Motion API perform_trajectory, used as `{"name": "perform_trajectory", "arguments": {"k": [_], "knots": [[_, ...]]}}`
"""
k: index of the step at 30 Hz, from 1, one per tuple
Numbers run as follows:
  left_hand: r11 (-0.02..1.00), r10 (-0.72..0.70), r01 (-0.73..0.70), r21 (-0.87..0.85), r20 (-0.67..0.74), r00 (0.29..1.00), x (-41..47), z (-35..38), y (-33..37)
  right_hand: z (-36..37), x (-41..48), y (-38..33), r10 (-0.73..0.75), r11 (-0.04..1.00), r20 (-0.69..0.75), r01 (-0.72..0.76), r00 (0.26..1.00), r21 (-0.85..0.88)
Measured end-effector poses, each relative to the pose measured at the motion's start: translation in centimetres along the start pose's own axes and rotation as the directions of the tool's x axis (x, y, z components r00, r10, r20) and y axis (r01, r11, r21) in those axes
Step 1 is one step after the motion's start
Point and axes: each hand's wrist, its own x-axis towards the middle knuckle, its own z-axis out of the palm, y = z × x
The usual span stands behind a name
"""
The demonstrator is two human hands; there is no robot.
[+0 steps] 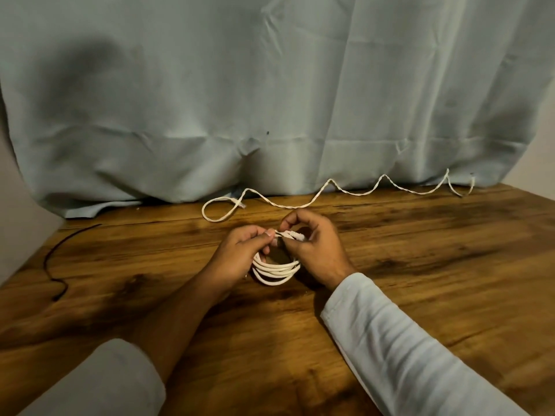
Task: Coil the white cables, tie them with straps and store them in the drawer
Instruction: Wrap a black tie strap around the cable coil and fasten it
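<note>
A coiled white cable (276, 270) of several loops sits between my hands at the middle of the wooden table (420, 265). My left hand (240, 253) grips the coil's left side and pinches its top. My right hand (312, 244) pinches a white strap or cable end (292, 235) at the top of the coil. A second white cable (330, 190) lies uncoiled in a wavy line along the table's back edge, with a loop at its left end (216, 210). No drawer is in view.
A thin black cord (57, 265) snakes across the table's left part. A pale blue cloth (270, 100) hangs behind the table and bunches on its back edge. Bare wood lies to the right and in front of my hands.
</note>
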Motion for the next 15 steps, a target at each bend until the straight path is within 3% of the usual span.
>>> {"name": "perform_trajectory", "arguments": {"k": [5, 8, 12, 15], "knots": [[1.0, 0.024, -0.023, 0.019, -0.052, 0.998, -0.2, 0.2, -0.2, -0.3, 0.2, 0.0, -0.006, 0.996, -0.034, 0.009, 0.999, 0.094], [0.962, 0.193, -0.162, 0.218, -0.128, 0.973, -0.7, 0.8, -0.1, -0.4, 0.2, -0.2, 0.043, 0.98, -0.03, -0.037, 0.999, 0.193], [0.695, 0.522, -0.323, 0.642, -0.143, 0.841, -1.2, 0.6, 0.7, -0.3, 0.2, -0.9, 0.07, 0.947, -0.014, -0.062, 0.997, 0.315], [0.583, 0.607, -0.333, 0.741, -0.124, 0.785, -1.2, 0.2, 1.2, -0.4, 0.3, -1.4, 0.047, 0.933, -0.005, -0.042, 0.999, 0.358]]}}
